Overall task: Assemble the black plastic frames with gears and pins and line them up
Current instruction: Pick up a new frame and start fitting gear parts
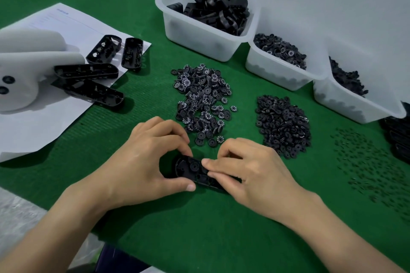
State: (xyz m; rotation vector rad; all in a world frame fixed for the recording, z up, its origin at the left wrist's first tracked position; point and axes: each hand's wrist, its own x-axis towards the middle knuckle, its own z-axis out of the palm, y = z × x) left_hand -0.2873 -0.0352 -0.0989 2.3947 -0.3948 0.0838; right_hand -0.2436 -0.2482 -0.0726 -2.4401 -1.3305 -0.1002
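Both hands grip one black frame (195, 172) lying on the green mat (221, 228), just in front of the pile of numbered gears (203, 102). The left hand (142, 162) pinches the frame's left end between thumb and fingers. The right hand (248, 173) clamps its right half, fingertips (207, 163) pressing on top, near a gear seated in the frame.

Right hand (248, 170) hides frame's (190, 167) right end; stack of frames (399, 137) cut by right edge
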